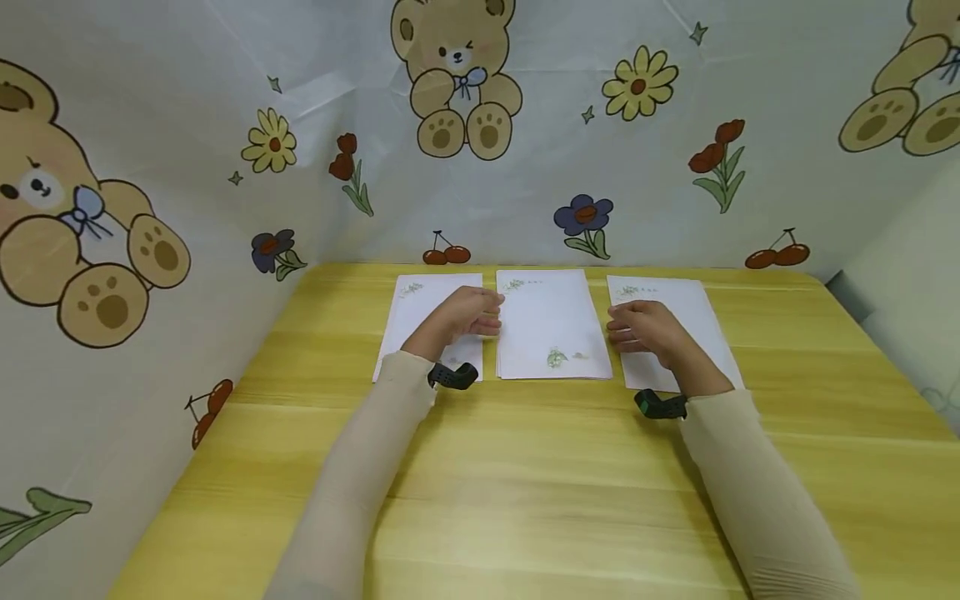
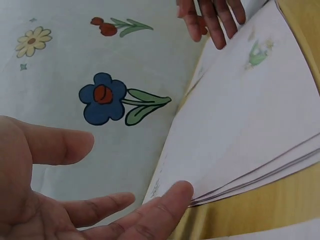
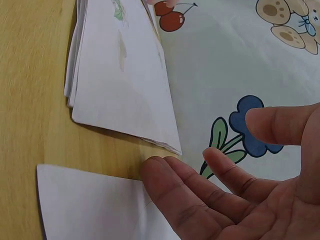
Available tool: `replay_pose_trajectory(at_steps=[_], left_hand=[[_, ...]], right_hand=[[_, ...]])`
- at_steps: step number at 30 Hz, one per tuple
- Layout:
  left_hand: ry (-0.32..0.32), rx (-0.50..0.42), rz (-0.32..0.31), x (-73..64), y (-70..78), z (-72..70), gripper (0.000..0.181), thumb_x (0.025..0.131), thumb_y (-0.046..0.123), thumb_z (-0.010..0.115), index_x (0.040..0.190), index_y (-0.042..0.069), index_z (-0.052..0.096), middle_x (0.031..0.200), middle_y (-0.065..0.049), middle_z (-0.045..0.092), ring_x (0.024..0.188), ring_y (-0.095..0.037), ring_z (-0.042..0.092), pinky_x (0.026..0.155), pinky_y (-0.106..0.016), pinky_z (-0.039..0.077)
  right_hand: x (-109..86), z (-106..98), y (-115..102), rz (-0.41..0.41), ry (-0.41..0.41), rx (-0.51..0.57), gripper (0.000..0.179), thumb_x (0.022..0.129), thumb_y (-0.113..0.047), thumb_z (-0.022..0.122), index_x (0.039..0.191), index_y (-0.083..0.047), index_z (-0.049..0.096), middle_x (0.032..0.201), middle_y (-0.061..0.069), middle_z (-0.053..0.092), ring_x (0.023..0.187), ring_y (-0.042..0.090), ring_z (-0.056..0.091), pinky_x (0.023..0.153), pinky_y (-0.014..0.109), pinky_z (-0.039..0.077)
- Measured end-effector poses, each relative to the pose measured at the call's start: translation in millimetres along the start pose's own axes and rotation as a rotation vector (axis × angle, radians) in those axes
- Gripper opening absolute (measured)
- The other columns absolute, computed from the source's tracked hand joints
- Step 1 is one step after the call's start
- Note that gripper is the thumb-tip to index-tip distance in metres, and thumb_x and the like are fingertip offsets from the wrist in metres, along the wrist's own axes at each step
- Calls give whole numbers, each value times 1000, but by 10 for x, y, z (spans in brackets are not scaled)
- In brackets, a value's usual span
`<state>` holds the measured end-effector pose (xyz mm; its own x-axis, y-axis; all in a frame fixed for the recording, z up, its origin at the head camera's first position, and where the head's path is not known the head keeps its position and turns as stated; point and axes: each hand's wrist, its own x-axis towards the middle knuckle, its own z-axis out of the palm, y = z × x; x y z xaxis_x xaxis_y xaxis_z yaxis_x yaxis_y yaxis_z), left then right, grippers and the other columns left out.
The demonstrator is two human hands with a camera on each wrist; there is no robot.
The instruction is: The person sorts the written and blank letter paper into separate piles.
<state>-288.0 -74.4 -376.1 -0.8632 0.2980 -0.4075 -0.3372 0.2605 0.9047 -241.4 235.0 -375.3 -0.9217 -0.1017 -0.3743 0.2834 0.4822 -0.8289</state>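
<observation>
Three stacks of white paper printed with small green plants lie side by side on the table. My left hand (image 1: 467, 312) is over the right part of the left stack (image 1: 405, 321), its fingertips at the left edge of the middle stack (image 1: 551, 321). Over the left part of the right stack (image 1: 693, 312) is my right hand (image 1: 648, 327), fingers toward the middle stack. Both hands hold nothing, thumbs apart from the fingers in the wrist views. Several uneven sheet edges show on the middle stack (image 3: 120, 85) in the right wrist view. Whether the left fingertips touch it, I cannot tell.
The yellow wood-grain table (image 1: 517, 483) extends toward me. Behind it and on the left hangs a pale sheet (image 1: 525, 192) printed with bears, flowers and cherries. Each wrist wears a black band, the left band (image 1: 453, 377) and the right band (image 1: 660, 406).
</observation>
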Motion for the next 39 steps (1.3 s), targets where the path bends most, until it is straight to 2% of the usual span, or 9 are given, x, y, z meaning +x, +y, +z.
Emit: replay_pose_trajectory(at_steps=[4,10,15,23,29,32,36,39], left_hand=[[-1,32,-7,2,-48,48,55,103,28,52,149,0,38,150,-20,44,121,-32,60,95,-35,57],[47,-7,-4,3,-40,56,50,103,27,52,145,1,45,147,-19,47,117,-31,61,94,-37,58],[42,-10,-27,27,-45,38,51,103,27,53,145,0,44,149,-18,47,116,-29,62,96,-37,57],[68,-47,-49,60,-78,48,47,102,23,54,142,0,47,146,-16,49,109,-26,63,93,-36,58],[86,-57,-68,75,-95,40,46,102,23,54,143,1,48,145,-15,50,102,-21,63,92,-35,59],[84,-58,-72,68,-91,43,45,103,23,53,142,2,48,145,-15,50,104,-22,63,93,-36,58],[81,-56,-79,70,-83,54,45,103,23,53,143,2,49,145,-14,50,106,-23,62,93,-35,59],[84,-56,-80,79,-79,61,46,102,24,54,143,3,49,145,-14,50,108,-23,62,92,-36,59]], right_hand=[[19,18,16,-7,8,-17,67,104,-41,45,150,5,31,143,28,50,126,39,56,102,43,53],[41,38,23,4,5,-22,66,104,-41,45,149,5,33,141,25,53,123,36,59,99,41,55],[33,58,-18,10,45,-49,65,103,-42,45,148,3,35,138,23,57,120,35,62,97,42,56],[-16,75,-49,-53,103,-64,62,103,-42,46,144,5,42,132,26,61,116,37,65,95,46,57],[9,138,-38,-94,201,-7,50,102,-35,51,137,1,50,128,24,64,106,34,69,88,42,60],[55,183,13,-93,230,40,45,100,-28,55,137,-1,52,125,23,65,90,23,72,80,35,62],[114,231,90,-52,203,138,48,98,-23,59,141,-3,51,120,19,63,75,7,66,73,25,61],[150,254,128,-18,166,190,52,98,-25,60,145,-4,48,117,12,59,75,5,62,70,20,59]])
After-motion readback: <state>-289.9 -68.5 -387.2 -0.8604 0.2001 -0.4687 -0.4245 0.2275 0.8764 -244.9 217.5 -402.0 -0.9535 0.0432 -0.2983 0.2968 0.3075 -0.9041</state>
